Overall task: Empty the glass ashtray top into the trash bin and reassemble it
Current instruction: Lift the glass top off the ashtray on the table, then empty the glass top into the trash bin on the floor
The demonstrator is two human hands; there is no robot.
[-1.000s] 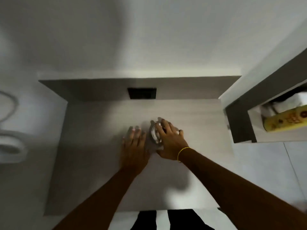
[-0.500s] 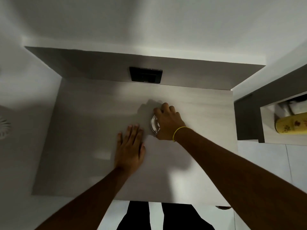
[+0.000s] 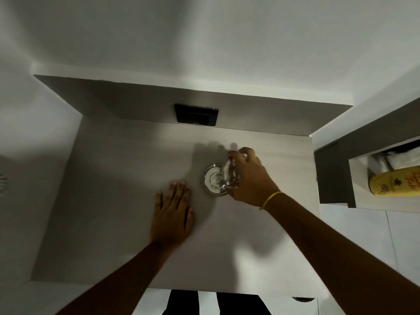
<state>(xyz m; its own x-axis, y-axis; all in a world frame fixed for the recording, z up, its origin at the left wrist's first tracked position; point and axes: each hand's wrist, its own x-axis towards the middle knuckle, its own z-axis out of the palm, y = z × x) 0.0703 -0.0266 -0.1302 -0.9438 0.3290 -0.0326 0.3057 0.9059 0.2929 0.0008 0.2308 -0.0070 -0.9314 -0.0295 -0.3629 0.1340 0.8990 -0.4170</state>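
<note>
Since half a second ago my right hand [image 3: 247, 178] has gone from pressing down over the ashtray to lifting its glass top [image 3: 230, 176] clear, tilted on edge, so the glass base [image 3: 211, 181] now shows by itself on the desk [image 3: 127, 201]. Right hand is curled around the top, fingers over the far rim, a yellow wristband [image 3: 271, 199] on that wrist. Left hand [image 3: 173, 212] lies flat and spread on the desk just left of the base, not touching it, holding nothing. Top sits just above the base's right edge, still overlapping it from this view; whether they touch I can't tell. Contents are too blurred to read. No trash bin in view, so the carry comes next, I'd judge. To do it well: level the top before moving so nothing spills, grip the rim firmly since glass is slick, lift straight up to avoid knocking the base. A black wall plate [image 3: 196, 114] sits behind; a yellow bottle [image 3: 395, 184] lies on the shelf to the right.
</note>
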